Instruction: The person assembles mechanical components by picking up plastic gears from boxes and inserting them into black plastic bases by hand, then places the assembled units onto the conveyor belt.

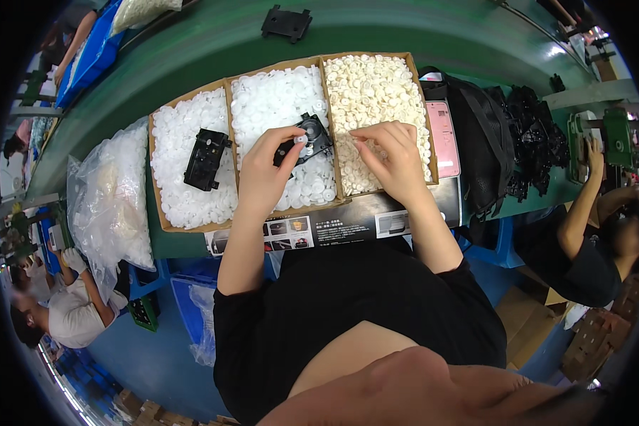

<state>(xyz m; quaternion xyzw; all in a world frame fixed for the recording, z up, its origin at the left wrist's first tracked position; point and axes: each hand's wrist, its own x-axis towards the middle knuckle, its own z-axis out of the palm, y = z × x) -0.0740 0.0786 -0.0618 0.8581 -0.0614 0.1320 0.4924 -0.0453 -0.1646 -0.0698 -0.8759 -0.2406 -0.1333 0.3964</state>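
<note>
My left hand (pixel 268 165) pinches a small white plastic gear-like piece (pixel 301 139) between thumb and forefinger. Just beyond it, a black plastic housing (pixel 321 130) lies tilted on the white pieces (pixel 270 89) in the middle compartment of a cardboard box (pixel 335 153); my left fingers hide part of it. Over the right compartment, full of small cream-coloured round pieces (pixel 376 85), my right hand (pixel 396 157) has its thumb and fingertips drawn together. Whatever is between them is too small to make out. Another black housing (pixel 206 160) rests on the white pieces in the left compartment.
A black part (pixel 287 24) lies on the green table beyond the box. Left of the box sits a clear plastic bag (pixel 113 192); to its right are a pink box (pixel 444 138), a black backpack (pixel 479 142) and black parts (pixel 536 142). Co-workers sit at both sides.
</note>
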